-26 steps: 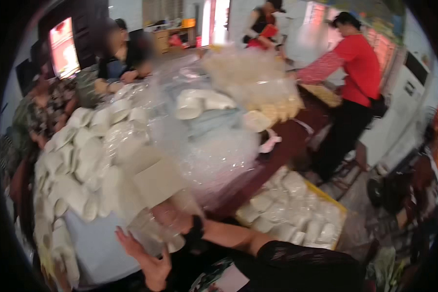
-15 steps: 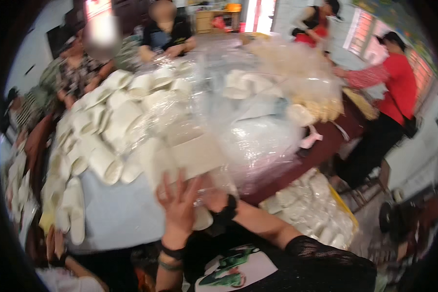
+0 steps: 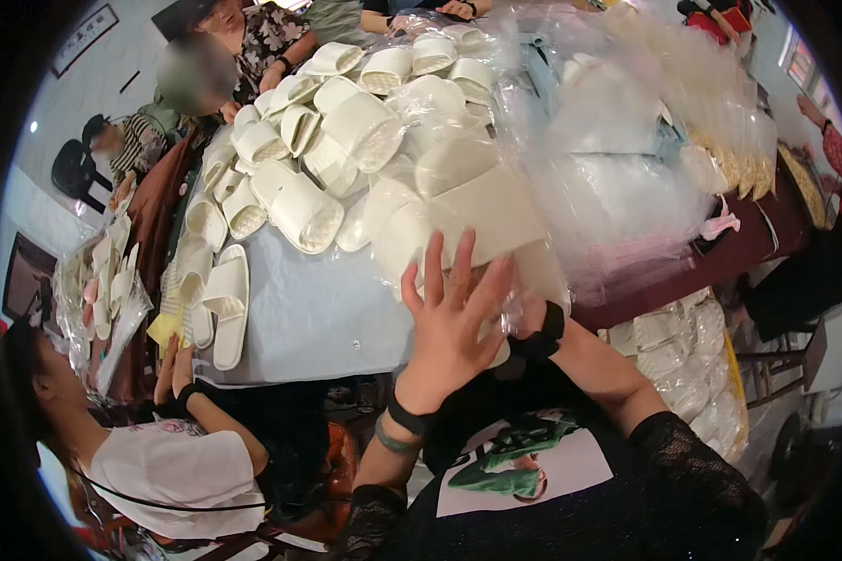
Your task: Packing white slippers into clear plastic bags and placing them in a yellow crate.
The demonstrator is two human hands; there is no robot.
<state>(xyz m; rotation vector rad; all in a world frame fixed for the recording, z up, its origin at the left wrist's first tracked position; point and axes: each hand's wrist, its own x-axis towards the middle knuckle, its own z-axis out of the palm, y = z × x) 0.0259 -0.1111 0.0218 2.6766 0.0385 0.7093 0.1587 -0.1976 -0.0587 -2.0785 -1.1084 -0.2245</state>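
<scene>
At the table's near edge lies a pair of cream slippers (image 3: 468,201) with broad straps, soles partly inside a clear plastic bag (image 3: 538,248). My left hand (image 3: 454,323) is open, fingers spread and fingertips against the near part of the slippers. Just right of it, my right hand (image 3: 531,316) is at the bag's near side; its fingers are mostly hidden behind my left hand and the film. Beyond and to the left, a heap of loose cream slippers (image 3: 355,117) covers the table. A single upright-lying slipper (image 3: 226,309) rests at the left table edge.
Clear plastic bags (image 3: 617,187) pile up on the right of the table. Below the right edge stands a yellow crate (image 3: 743,397) of bagged slippers. A co-worker in white (image 3: 173,472) sits at my left, hands at the table edge. Other people work around the far side.
My view has turned left, so everything sits further right and the co-worker in white shows more fully. My left hand remains spread at the slippers, my right hand beside it.
</scene>
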